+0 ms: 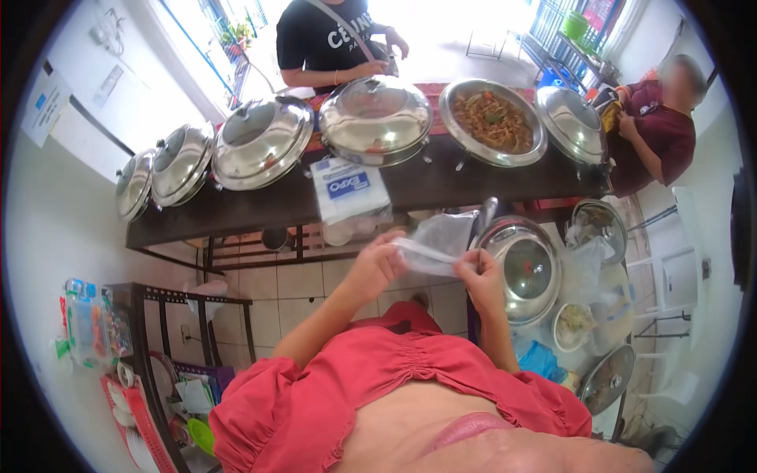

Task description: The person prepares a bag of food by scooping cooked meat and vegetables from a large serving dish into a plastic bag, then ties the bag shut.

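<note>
A clear plastic bag [440, 239] is stretched between my two hands in front of my waist. My left hand [378, 264] pinches one end of its rim. With my right hand [482, 278] I grip the other end, and a metal serving spoon [488, 214] sticks up from the same fist. Just beyond, an uncovered chafing dish [494, 121] on the dark counter shows a cooked dish with noodles or shredded vegetables. Right of my right hand sits a lidded steel chafing dish [526, 275].
Several lidded chafing dishes [263, 142] line the counter [260, 201]. A pack of plastic bags [352, 189] hangs at its near edge. Across it stands a person in a black shirt [319, 38]; another in maroon [656, 136] is at right. A bowl of food [573, 327] and a blue bag [539, 360] lie at my right.
</note>
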The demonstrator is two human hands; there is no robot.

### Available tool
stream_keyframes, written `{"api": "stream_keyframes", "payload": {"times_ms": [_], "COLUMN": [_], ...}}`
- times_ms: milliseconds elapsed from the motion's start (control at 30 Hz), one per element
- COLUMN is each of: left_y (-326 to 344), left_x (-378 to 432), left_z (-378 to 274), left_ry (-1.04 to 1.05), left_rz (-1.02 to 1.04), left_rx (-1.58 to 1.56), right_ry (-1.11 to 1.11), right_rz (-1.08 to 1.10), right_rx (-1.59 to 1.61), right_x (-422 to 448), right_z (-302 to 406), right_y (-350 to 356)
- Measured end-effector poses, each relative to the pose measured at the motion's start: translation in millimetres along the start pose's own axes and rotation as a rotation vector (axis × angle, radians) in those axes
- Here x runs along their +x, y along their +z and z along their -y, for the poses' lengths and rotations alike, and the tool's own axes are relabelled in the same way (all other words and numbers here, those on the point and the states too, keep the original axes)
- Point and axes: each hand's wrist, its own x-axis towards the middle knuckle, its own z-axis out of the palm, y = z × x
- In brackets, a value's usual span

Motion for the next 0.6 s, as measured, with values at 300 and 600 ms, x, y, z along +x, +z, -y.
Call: {"api": "stream_keyframes", "payload": {"times_ms": [300, 600], "left_y": [58.2, 107.6], "left_x": [57.9, 96.9], "left_z": [30.3, 38.6], "left_ry": [0.096, 0.209], "left_rz": [0.144, 0.091], "left_rx": [0.607, 0.710], "right_ry": [0.191, -0.090], "right_rz": [0.173, -0.385], "right_rx": [0.715, -0.271], "right_x": [57.0, 92.0], "right_z": [44.7, 13.4], "right_y": [-79.2, -81.8]}}
